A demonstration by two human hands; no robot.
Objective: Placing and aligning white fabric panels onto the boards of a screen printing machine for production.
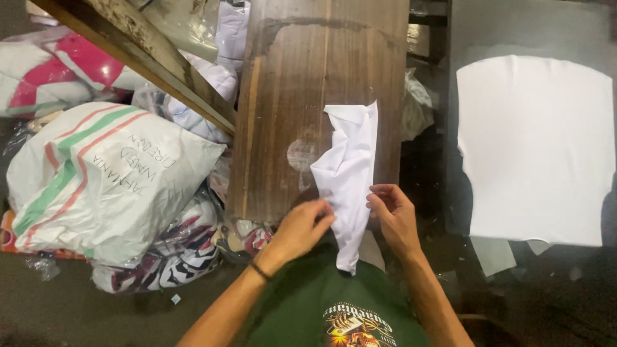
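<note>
A crumpled white fabric piece (347,173) lies on a dark wooden board (302,96) and hangs over its near edge toward my green shirt. My left hand (302,228) pinches the fabric's left edge near the board's front edge. On the fabric's right edge, my right hand (393,215) grips with fingers curled. A black band circles my left wrist.
A stack of flat white cut fabric (536,148) lies on a grey table at the right. A large white sack (103,173) with green and red stripes sits at the left, among bags of patterned cloth. A worn wooden beam (141,51) slants across the upper left.
</note>
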